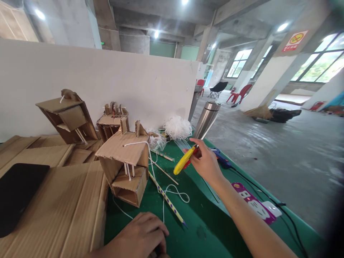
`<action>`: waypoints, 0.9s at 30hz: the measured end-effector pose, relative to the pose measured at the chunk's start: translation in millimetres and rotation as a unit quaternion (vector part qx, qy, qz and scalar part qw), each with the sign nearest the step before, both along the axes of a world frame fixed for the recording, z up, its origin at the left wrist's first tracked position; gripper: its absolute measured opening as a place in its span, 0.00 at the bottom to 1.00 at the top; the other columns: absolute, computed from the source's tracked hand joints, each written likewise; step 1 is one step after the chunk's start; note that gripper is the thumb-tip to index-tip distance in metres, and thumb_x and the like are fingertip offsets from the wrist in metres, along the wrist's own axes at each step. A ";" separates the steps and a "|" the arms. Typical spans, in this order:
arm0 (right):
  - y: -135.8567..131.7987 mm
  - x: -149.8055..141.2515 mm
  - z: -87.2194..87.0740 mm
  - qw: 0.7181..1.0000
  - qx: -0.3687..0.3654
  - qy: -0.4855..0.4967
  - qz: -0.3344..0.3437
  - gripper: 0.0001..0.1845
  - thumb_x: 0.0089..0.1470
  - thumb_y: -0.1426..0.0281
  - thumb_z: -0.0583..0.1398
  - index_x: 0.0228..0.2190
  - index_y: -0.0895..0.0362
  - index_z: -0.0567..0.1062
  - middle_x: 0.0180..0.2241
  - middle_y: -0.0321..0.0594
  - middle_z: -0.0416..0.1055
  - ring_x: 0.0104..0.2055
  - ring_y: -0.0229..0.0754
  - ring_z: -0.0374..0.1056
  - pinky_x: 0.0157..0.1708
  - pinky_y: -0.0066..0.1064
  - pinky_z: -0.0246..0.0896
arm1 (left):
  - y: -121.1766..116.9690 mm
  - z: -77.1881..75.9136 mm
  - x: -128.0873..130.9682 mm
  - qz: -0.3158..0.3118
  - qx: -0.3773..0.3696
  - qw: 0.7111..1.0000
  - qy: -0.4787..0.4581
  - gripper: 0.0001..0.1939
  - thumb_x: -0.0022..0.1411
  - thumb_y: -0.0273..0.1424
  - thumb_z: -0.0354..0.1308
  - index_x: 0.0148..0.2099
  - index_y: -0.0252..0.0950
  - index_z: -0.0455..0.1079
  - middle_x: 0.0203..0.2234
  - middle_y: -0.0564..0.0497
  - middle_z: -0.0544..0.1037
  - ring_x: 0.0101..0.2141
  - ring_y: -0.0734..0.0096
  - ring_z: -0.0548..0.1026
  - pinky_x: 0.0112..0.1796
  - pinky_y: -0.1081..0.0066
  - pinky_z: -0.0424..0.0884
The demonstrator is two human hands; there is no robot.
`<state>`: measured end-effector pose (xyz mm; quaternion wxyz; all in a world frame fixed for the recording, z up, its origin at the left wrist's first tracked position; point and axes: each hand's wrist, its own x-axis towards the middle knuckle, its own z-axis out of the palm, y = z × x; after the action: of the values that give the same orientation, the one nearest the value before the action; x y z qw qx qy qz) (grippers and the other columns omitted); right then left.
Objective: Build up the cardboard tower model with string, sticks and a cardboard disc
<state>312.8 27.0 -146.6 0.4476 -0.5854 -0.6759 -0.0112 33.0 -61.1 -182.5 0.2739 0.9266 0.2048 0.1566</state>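
Observation:
My right hand (205, 159) is raised over the right part of the green table, its fingers closed around a tool with a yellow and red handle (184, 161). A thin pale length reaches up from that grip; whether it is a blade is unclear. My left hand (143, 233) rests low at the front with fingers curled under, hiding anything in them. Just beyond it stands a cardboard box model (122, 148) with two upright tabs on top. White string (178, 193) threads from a hole in its top and loops down toward my left hand. A spotted pencil (169, 202) lies beside the string.
Two more cardboard models (67, 114) stand behind on cardboard sheets (83, 193). A black flat device (20, 195) lies left. Toward the right edge are a steel flask (206, 120), a glue gun (221, 157) and a purple power strip (254, 202) with a cable. White string bundle (177, 127) sits behind.

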 end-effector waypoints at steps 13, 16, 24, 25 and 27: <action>-16.1 -9.4 9.3 0.987 0.024 0.154 0.045 0.16 0.61 0.57 0.54 0.46 0.52 0.69 0.27 0.36 0.70 0.24 0.42 0.68 0.25 0.33 0.64 | 0.8 -1.6 0.0 -0.001 0.009 1.000 -0.004 0.07 0.63 0.33 0.63 0.35 0.39 0.68 0.41 0.53 0.79 0.42 0.67 0.76 0.43 0.72 0.68; -21.1 -10.6 11.1 0.968 0.016 0.242 0.065 0.23 0.63 0.52 0.49 0.46 0.53 0.72 0.23 0.36 0.71 0.24 0.44 0.70 0.25 0.34 0.65 | -0.8 -6.9 -1.0 0.004 0.029 1.000 -0.009 0.03 0.66 0.32 0.58 0.38 0.39 0.68 0.41 0.51 0.78 0.42 0.66 0.75 0.44 0.70 0.67; -16.6 -8.2 15.2 0.899 -0.047 0.413 0.140 0.33 0.62 0.49 0.43 0.27 0.53 0.79 0.15 0.37 0.63 0.16 0.43 0.63 0.20 0.37 0.62 | -1.2 -19.5 0.8 0.055 0.144 0.988 -0.017 0.09 0.69 0.37 0.54 0.48 0.40 0.67 0.43 0.49 0.77 0.40 0.64 0.75 0.40 0.68 0.65; -14.5 -7.8 15.3 0.898 -0.044 0.415 0.141 0.32 0.62 0.49 0.43 0.25 0.52 0.78 0.19 0.39 0.66 0.18 0.43 0.64 0.21 0.38 0.63 | -1.1 -14.5 0.2 0.057 0.138 0.988 -0.030 0.11 0.69 0.38 0.54 0.49 0.40 0.67 0.43 0.49 0.77 0.39 0.64 0.75 0.39 0.68 0.66; -10.9 -7.3 15.0 0.897 -0.040 0.419 0.139 0.32 0.61 0.49 0.44 0.22 0.52 0.78 0.29 0.44 0.72 0.27 0.45 0.70 0.26 0.38 0.66 | -3.2 -1.3 -5.5 0.058 0.104 0.990 -0.075 0.12 0.67 0.40 0.55 0.48 0.39 0.68 0.38 0.49 0.77 0.35 0.66 0.75 0.36 0.69 0.68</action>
<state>305.5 16.1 -131.6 0.6624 -0.4539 -0.5000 0.3244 27.5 -64.3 -183.8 0.1811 0.9222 0.2200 0.2616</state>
